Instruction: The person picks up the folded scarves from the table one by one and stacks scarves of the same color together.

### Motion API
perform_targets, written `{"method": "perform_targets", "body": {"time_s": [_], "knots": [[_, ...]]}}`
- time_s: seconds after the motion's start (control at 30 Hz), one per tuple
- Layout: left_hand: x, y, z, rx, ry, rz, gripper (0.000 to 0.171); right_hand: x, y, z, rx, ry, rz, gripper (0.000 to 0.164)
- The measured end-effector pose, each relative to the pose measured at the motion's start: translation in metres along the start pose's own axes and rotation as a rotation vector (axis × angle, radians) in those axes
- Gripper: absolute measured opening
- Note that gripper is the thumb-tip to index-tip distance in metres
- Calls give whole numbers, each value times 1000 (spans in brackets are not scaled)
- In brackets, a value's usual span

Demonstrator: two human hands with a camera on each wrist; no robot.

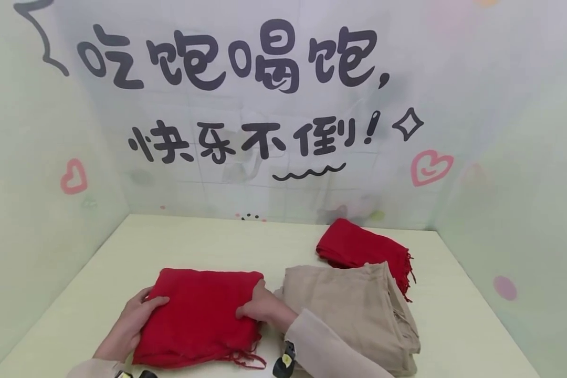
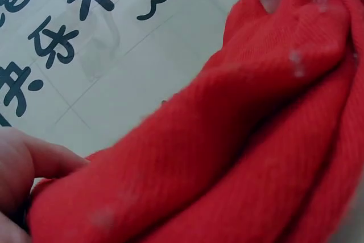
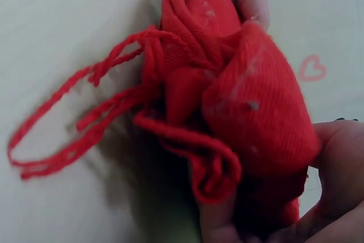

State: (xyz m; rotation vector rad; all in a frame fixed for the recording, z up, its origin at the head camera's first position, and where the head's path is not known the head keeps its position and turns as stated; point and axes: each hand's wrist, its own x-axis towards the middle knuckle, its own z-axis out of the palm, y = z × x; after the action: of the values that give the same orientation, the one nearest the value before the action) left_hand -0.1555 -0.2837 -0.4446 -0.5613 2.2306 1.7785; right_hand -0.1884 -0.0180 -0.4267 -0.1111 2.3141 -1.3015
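Note:
A folded red scarf (image 1: 198, 317) with twisted fringe lies between my two hands over the near left of the table. My left hand (image 1: 134, 319) grips its left edge, thumb on top. On the opposite edge my right hand (image 1: 261, 305) holds the cloth, thumb also on top. Soft folds of the scarf (image 2: 199, 152) fill much of the left wrist view. In the right wrist view the fringe (image 3: 62, 140) sticks out from the bundled scarf (image 3: 259, 106), and some fingers are hidden behind the cloth. Whether the scarf touches the table, I cannot tell.
Right of my right hand sits a folded beige cloth (image 1: 335, 304), partly behind my sleeve. Another folded red fringed scarf (image 1: 359, 244) lies behind it at the back right. Pale printed walls (image 1: 515, 210) enclose the light table (image 1: 208, 241) on three sides.

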Motion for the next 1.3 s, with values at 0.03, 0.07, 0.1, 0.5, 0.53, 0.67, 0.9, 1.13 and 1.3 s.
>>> {"method": "perform_targets", "body": {"time_s": [0.03,0.07,0.1,0.5,0.53,0.67,0.9,1.13,1.3], "knots": [[1,0,2,1,0,6,73,-2,2,-1,0,2,0,94],[2,1,4,0,-3,10,72,-5,4,-2,-1,3,0,95],[3,1,7,4,-4,16,71,-7,6,-3,-5,6,-4,95],[6,-4,29,54,3,55,70,-11,34,-14,-19,68,-51,84],[6,-4,30,60,9,56,69,-11,36,-15,-9,68,-56,82],[6,-6,31,107,32,91,69,-13,39,-15,12,72,-75,80],[5,-1,21,287,76,203,63,-16,36,-12,12,93,-107,80],[-1,8,17,348,127,224,51,-18,28,-13,54,131,-89,83],[-4,16,20,343,137,232,51,-21,20,-17,57,162,-79,80]]}}
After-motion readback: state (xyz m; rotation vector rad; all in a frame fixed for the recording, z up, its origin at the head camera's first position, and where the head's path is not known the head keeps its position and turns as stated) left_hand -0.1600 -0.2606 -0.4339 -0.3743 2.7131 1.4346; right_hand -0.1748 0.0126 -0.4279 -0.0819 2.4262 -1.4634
